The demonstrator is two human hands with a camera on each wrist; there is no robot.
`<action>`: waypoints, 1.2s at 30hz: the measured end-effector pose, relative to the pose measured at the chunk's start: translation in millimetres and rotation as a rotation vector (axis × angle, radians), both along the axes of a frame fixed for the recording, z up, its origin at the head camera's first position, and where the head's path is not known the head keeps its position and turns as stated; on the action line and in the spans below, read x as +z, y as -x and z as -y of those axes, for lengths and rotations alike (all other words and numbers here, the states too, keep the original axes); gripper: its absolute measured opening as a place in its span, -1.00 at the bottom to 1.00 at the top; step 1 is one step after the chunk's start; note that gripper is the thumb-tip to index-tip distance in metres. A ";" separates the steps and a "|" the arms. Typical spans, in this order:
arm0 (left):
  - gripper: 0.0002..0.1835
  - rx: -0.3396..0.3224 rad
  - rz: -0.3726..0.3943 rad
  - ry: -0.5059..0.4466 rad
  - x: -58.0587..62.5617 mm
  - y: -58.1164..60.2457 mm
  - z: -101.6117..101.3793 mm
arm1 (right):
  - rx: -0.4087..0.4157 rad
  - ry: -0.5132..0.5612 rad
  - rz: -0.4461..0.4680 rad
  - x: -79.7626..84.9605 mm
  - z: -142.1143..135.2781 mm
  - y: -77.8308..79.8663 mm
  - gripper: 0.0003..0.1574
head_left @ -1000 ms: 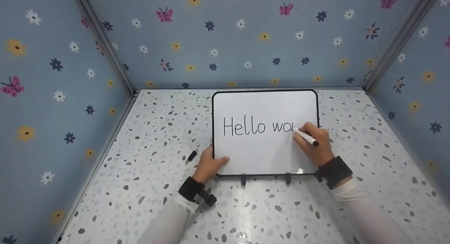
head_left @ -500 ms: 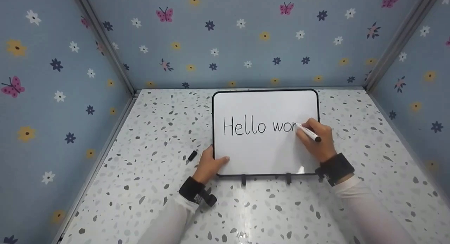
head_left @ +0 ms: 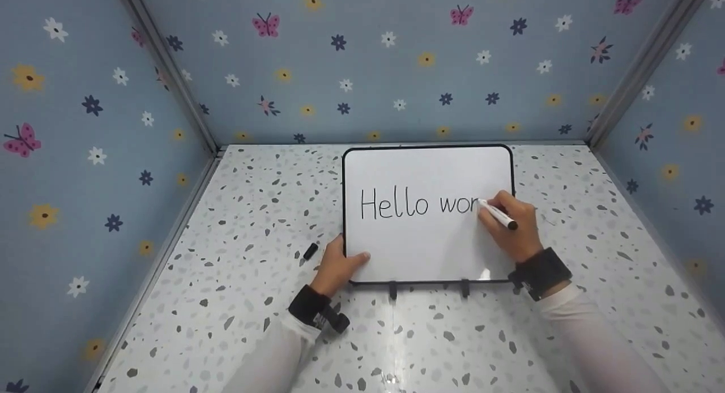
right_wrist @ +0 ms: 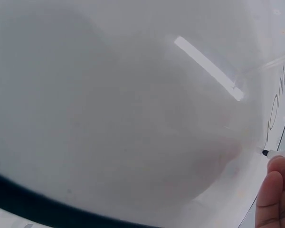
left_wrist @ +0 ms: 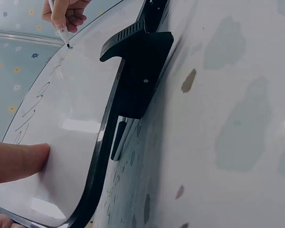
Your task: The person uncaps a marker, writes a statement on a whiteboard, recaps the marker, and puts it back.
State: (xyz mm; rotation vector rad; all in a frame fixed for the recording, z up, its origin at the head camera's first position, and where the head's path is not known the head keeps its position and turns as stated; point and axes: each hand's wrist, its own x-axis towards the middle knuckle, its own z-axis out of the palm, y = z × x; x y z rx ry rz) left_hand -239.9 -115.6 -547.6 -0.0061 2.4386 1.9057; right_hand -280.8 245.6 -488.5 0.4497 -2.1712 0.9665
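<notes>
A black-framed whiteboard [head_left: 413, 246] stands tilted on the speckled tabletop, with "Hello wor" handwritten across it in black. At its lower left edge my left hand [head_left: 335, 268] grips the board, thumb on the writing face and the other fingers behind the frame, out of sight. My right hand [head_left: 516, 226] pinches a white marker [head_left: 497, 214] with a dark back end, over the right part of the board. In the right wrist view the marker's black tip [right_wrist: 265, 153] is at the writing surface, by the last letter.
A black marker cap [head_left: 310, 251] lies on the tabletop [head_left: 255, 212] left of the board. Two dark feet, one of them the left foot [head_left: 393, 290], jut from the board's lower edge. Flower-patterned wall panels [head_left: 362, 59] enclose the back and sides.
My right hand has moved slightly right and up with the marker, and the "r" after "wo" now shows more fully. The left hand stays on the board's edge.
</notes>
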 end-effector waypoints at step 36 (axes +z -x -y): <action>-0.39 -0.008 0.005 0.020 0.7 0.2 0.8 | 0.006 0.023 -0.018 11.1 -9.8 11.7 -0.91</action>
